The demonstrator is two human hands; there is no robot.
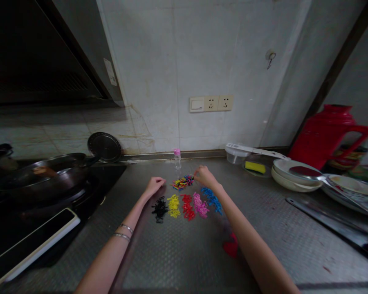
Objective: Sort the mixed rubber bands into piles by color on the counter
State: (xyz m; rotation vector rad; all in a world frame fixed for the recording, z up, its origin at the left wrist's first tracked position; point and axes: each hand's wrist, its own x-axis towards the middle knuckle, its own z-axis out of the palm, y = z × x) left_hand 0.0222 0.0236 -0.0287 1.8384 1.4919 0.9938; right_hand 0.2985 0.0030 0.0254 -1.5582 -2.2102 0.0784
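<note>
A mixed heap of small colored strips, looking like rubber bands point(181, 182), lies on the metal counter. My right hand point(204, 175) is at the heap's right edge, fingertips pinched together; what they hold is too small to tell. Left of the heap, my left hand point(155, 186) rests with its fingers closed, their contents hidden. In front lie single-color piles: black point(160, 210), yellow point(173, 206), red point(188, 207), pink point(200, 205) and blue point(212, 199). Behind the heap stands a small clear bottle with a pink cap point(177, 152).
Beside my right forearm is a blurred red object point(230, 248). To the right are a plastic tub point(236, 156), a yellow sponge point(255, 167), stacked bowls point(294, 183), a knife point(328, 224) and a red thermos jug point(322, 134). A pan point(46, 183) sits on the stove at left.
</note>
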